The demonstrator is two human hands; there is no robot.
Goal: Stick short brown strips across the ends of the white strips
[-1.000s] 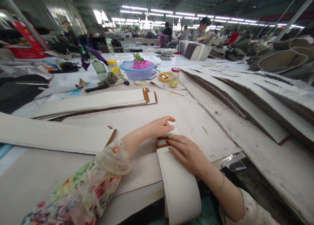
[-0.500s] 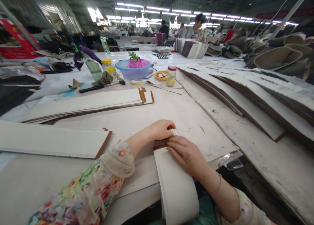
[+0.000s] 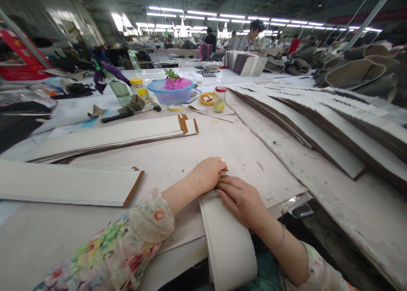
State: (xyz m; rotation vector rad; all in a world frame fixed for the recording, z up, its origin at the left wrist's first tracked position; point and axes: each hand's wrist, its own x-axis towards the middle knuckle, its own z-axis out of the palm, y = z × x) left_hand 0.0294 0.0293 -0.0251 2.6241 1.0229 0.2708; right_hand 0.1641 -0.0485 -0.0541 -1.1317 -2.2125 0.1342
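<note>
A long white strip of sheet material runs over the table's near edge and curls down toward my lap. My left hand is closed on its far end, palm down, fingers curled and partly hidden. Right beside it, my right hand presses with bent fingers on the same end, thumb along the strip's surface. The two hands meet at the fingertips, and most of the strip's end is covered by them. A small pale bit of it shows past the left fingers.
Left of my arm lies a white strip with a brown edge; behind it is a stack of similar strips. Large panels are piled at right. A blue basin, a red-lidded jar and a bottle stand farther back.
My left hand has moved slightly down over the strip's end, covering the brown band that showed before. The right hand stays nearly in place. The view has shifted slightly.
</note>
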